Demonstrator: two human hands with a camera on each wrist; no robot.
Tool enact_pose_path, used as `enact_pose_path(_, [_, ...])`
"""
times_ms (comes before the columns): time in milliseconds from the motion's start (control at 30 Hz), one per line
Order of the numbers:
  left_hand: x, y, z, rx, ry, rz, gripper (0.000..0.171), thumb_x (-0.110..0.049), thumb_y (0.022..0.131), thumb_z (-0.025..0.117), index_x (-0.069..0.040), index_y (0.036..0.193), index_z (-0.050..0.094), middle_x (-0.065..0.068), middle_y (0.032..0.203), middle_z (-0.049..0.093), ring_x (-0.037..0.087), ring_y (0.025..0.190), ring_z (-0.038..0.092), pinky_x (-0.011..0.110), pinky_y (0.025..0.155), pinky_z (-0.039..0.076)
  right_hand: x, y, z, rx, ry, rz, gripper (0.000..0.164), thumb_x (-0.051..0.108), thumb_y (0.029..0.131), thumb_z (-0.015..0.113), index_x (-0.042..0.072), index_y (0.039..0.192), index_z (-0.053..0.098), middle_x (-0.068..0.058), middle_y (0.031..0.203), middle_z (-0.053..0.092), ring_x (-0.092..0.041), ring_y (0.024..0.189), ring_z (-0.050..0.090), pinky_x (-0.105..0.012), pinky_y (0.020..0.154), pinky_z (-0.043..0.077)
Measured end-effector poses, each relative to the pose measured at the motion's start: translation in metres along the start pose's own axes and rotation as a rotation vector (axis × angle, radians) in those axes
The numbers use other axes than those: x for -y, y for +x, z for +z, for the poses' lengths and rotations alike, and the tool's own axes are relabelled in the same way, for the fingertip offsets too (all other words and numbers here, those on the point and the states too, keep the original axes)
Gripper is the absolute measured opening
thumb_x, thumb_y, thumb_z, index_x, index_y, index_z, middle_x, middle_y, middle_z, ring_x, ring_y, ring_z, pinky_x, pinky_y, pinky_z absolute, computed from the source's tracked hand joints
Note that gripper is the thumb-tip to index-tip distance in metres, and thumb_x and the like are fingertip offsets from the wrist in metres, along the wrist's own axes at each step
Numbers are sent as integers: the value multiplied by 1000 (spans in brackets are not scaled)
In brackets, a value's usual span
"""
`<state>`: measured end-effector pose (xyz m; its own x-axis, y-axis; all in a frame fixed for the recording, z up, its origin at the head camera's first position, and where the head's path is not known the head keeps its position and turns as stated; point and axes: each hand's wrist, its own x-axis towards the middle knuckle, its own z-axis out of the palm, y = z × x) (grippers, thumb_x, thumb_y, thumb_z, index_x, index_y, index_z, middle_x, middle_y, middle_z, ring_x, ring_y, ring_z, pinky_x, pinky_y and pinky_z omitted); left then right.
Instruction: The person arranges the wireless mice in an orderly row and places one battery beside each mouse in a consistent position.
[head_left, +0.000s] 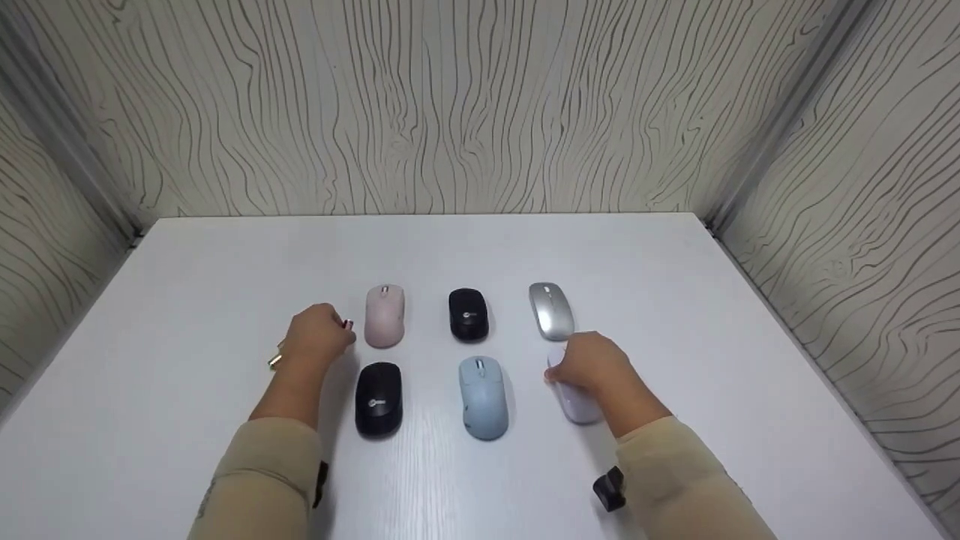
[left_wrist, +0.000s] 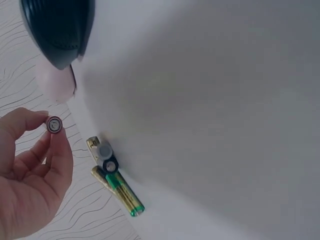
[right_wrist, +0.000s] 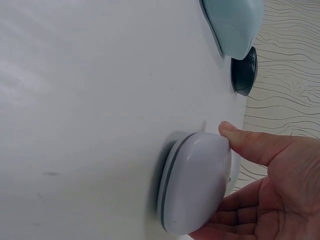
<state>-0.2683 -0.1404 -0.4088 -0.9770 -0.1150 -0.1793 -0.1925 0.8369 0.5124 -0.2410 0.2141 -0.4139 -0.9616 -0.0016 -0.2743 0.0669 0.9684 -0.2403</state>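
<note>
My left hand [head_left: 315,337] pinches a small battery [left_wrist: 54,124] between thumb and fingers, its end facing the left wrist camera. Several more batteries [left_wrist: 125,194], gold with green and dark bands, lie piled on the table beside that hand. Just to its right sits a pink mouse [head_left: 385,316]. My right hand [head_left: 598,363] grips the sides of a white mouse [right_wrist: 197,185], thumb on one side and fingers on the other. In the head view that hand covers part of the white mouse [head_left: 577,405]. A silver mouse [head_left: 552,311] lies right behind it.
Between the hands are a black mouse [head_left: 469,315] at the back, a light blue mouse [head_left: 484,397] in front, and another black mouse [head_left: 379,399] at front left. All rest on a white table [head_left: 420,495]. Wood-grain panels [head_left: 420,105] stand behind and at both sides.
</note>
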Motion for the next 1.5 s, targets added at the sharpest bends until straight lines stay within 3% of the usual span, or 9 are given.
enact_pose_path(367, [-13, 18, 8, -48, 8, -39, 24, -17, 82, 57, 5, 92, 60, 20, 92, 63, 28, 79, 57, 40, 70, 48, -2, 0, -2, 4, -12, 4, 38, 36, 72, 74, 0, 81, 67, -7, 75, 63, -20, 67, 53, -37, 63, 46])
enact_pose_path(500, [-15, 22, 11, -47, 9, -58, 27, -18, 84, 56, 6, 96, 61, 22, 95, 63, 31, 84, 59, 44, 78, 48, -1, 0, -2, 7, -9, 13, 38, 37, 72, 74, 1, 80, 67, -5, 72, 62, -19, 66, 53, -36, 61, 46])
enact_pose_path(667, [-16, 25, 13, -32, 3, -98, 29, -17, 89, 52, 8, 103, 58, 24, 100, 61, 33, 88, 60, 44, 78, 49, -1, -2, -3, 10, -10, 16, 34, 37, 73, 73, 3, 75, 65, -3, 67, 60, -18, 64, 52, -33, 57, 44])
enact_pose_path(933, [-16, 29, 16, -18, 4, -126, 31, -16, 93, 47, 8, 111, 53, 27, 109, 56, 36, 99, 57, 44, 82, 48, 1, -6, -4, 9, 3, 27, 37, 35, 74, 73, 1, 84, 65, -4, 72, 60, -18, 66, 53, -33, 58, 45])
enact_pose_path(1133, [-14, 32, 16, 0, -24, -138, 35, -18, 94, 45, 9, 115, 51, 28, 110, 55, 35, 98, 57, 44, 83, 48, 1, -4, -2, 8, 3, 30, 37, 36, 73, 73, 1, 83, 65, -4, 70, 59, -18, 65, 53, -33, 58, 45])
enact_pose_path(1367, [-8, 36, 17, -9, 21, -81, 35, -17, 92, 44, 13, 106, 55, 29, 106, 58, 36, 97, 58, 45, 84, 47, 4, -4, 1, 2, 1, 26, 33, 37, 73, 73, 6, 71, 61, -2, 65, 56, -18, 62, 51, -32, 56, 42])
enact_pose_path(1500, [-7, 39, 17, -16, 38, -62, 35, -18, 92, 45, 13, 103, 57, 30, 105, 58, 38, 99, 57, 45, 85, 47, 4, -3, 0, 4, -5, 26, 34, 37, 74, 73, 5, 71, 62, -3, 65, 56, -18, 63, 51, -33, 57, 43])
